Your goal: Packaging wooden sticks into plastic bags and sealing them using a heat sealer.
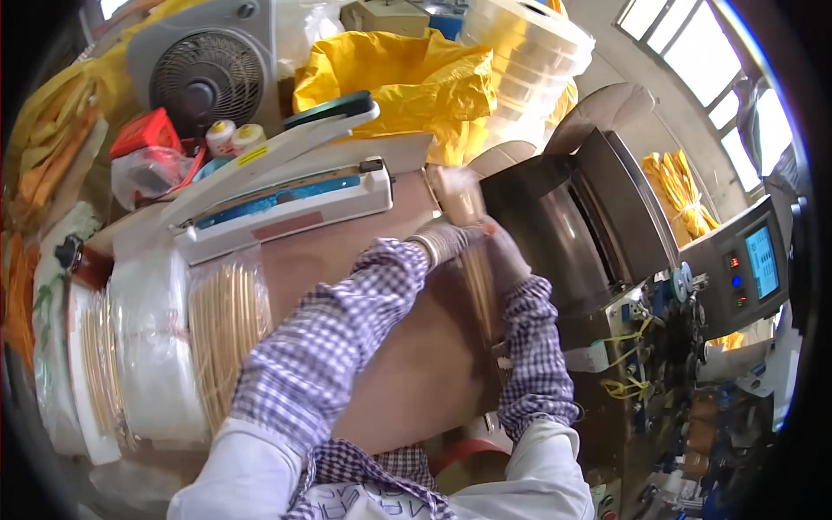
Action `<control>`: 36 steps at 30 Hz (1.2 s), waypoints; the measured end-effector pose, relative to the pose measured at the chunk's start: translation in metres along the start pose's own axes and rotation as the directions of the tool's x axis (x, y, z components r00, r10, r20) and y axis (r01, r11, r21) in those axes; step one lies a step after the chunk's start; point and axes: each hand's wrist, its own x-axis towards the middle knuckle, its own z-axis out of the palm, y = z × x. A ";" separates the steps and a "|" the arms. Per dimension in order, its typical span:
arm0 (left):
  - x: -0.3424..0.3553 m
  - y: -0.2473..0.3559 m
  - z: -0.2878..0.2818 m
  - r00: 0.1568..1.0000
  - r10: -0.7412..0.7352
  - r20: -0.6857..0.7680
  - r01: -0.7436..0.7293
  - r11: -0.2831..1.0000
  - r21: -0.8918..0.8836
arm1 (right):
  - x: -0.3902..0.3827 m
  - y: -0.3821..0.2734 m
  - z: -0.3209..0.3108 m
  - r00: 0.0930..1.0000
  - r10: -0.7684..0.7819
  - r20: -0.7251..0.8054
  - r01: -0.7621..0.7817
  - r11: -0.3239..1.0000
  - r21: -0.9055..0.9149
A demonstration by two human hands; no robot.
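A brown tabletop (pixel 399 373) spreads beneath the hands. Along its right side stands a dark metal machine (pixel 533 212), just beside the right hand (pixel 509 256), so it leaves little room to swing that way. At the far side are a yellow plastic sack (pixel 399 91) and clear film rolls (pixel 533 56), with a grey box fan (pixel 208 78) to their left. Nearer lies a white impulse sealer (pixel 295 212), its lever raised aslant and obstructing the upper left. A pale pile of plastic film (pixel 156 347) sits at the left, beside a clear-wrapped pack of thin wooden sticks (pixel 230 334).

The stick bundle (pixel 477 284) is held over the right part of the tabletop, near the machine, pointing away from the person. It should be light and stiff lengthwise, though single sticks may slide against one another and slim tips could snap; any film around it would be slippery. The middle seems the safest hold, with a second grip near one end to keep the sticks aligned. The fingers of the gloved left hand (pixel 449 240) and right hand close on its upper part; motion blur hides their exact placement.

Smallest, two white-capped bottles (pixel 236 139) stand behind the sealer, well apart from the bundle.
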 end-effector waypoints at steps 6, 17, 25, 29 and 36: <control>-0.204 0.070 0.047 0.902 0.428 0.059 -0.356 0.814 -0.460 | -0.161 -0.092 0.156 0.821 -0.566 -0.077 0.556 0.823 -0.114; -0.368 -0.046 0.035 0.882 0.391 0.264 -0.239 0.853 -0.464 | -0.248 -0.051 0.281 0.789 -0.612 0.045 0.612 0.791 0.026; -0.452 -0.078 0.014 0.744 0.655 -0.135 -0.378 0.578 0.723 | -0.237 0.005 0.261 0.977 0.119 0.178 -0.117 0.993 -0.021; -0.457 -0.077 -0.030 0.703 0.673 -0.230 0.126 0.200 0.972 | -0.225 0.009 0.299 0.913 0.099 0.395 -0.155 0.982 0.112; -0.423 -0.067 -0.053 0.667 0.273 -0.693 -0.222 0.961 0.165 | -0.204 0.046 0.346 0.841 0.272 0.468 -0.358 0.928 0.103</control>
